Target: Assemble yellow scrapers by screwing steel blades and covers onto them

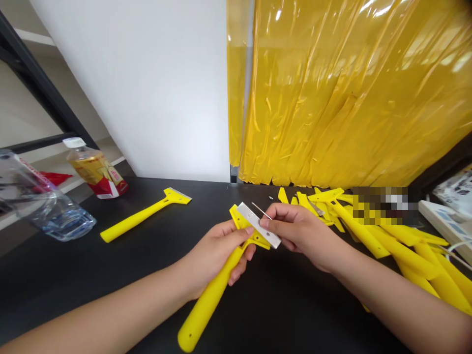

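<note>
My left hand (pixel 217 248) is closed around the neck of a yellow scraper (pixel 204 307), whose long handle slants toward me. A flat metal blade (pixel 272 237) with holes lies across the scraper's head, under my left thumb. My right hand (pixel 298 228) is closed in a pinch at the blade's right side. A thin metal rod (pixel 261 210) sticks out from its fingers, pointing up and left; the rest of the rod is hidden in the hand. Another yellow scraper (pixel 142 219), with a blade at its head, lies on the black table (pixel 155 260) to the left.
At the right lies a heap of yellow scraper parts (pixel 368 236). A tiny metal piece (pixel 271 197) sits behind my right hand. A drink bottle (pixel 98 172) and a clear plastic bottle (pixel 61 216) are at the left. Yellow plastic sheeting (pixel 332 98) hangs behind the table.
</note>
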Motion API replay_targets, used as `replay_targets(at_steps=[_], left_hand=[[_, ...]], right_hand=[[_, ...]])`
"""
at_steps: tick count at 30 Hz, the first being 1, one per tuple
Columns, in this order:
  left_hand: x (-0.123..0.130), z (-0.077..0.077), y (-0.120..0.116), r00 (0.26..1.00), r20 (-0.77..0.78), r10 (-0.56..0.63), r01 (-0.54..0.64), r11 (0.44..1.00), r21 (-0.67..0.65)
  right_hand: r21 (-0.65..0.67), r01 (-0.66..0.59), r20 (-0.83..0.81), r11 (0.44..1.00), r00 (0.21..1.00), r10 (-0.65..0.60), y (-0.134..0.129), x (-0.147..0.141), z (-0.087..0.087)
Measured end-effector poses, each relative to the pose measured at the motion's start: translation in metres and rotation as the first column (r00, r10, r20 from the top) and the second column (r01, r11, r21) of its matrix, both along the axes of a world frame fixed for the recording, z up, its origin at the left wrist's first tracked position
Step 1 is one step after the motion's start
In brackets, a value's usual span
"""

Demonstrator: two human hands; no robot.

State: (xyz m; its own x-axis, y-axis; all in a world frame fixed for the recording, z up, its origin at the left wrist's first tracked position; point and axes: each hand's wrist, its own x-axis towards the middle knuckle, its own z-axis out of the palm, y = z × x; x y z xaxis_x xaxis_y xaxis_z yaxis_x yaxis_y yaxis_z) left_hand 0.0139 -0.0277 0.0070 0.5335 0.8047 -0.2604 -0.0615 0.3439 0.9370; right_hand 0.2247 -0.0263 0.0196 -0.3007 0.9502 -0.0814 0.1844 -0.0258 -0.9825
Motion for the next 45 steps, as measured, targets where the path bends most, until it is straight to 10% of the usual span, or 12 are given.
replay_targets(at_steps=[14,19,21,23,29,34,45], left_hand=[[0.003,-0.004,-0.003,0.990,-0.143,-0.015,0.034,0.991,0.132],[0.001,-0.002,-0.001,0.986,-0.156,-0.055,0.078,0.986,0.145],[0.000,-0.002,0.000,0.985,-0.162,-0.054,0.080,0.984,0.159],[-0.001,-0.002,0.001,0.984,-0.169,-0.058,0.087,0.982,0.166],[0.001,0.001,-0.001,0.981,-0.188,-0.054,0.086,0.983,0.165],[0.000,0.001,-0.002,0.983,-0.170,-0.067,0.092,0.985,0.143],[-0.001,-0.003,0.001,0.980,-0.177,-0.094,0.121,0.981,0.149]], right_hand=[[0.192,-0.022,0.279,0.981,0.960,-0.033,-0.005,-0.006,-0.004],[0.262,-0.037,0.363,0.964,0.929,-0.064,-0.001,0.013,0.020],[0.369,0.055,0.499,0.928,0.831,-0.248,0.004,0.029,0.034],[0.424,0.109,0.735,0.899,0.539,-0.412,0.013,0.046,0.042],[0.392,0.192,0.885,0.900,0.188,-0.425,0.044,0.076,0.007],[0.278,0.220,0.945,0.935,0.111,-0.307,0.064,0.087,-0.023],[0.208,0.222,0.961,0.953,0.136,-0.241,0.080,0.096,-0.027]])
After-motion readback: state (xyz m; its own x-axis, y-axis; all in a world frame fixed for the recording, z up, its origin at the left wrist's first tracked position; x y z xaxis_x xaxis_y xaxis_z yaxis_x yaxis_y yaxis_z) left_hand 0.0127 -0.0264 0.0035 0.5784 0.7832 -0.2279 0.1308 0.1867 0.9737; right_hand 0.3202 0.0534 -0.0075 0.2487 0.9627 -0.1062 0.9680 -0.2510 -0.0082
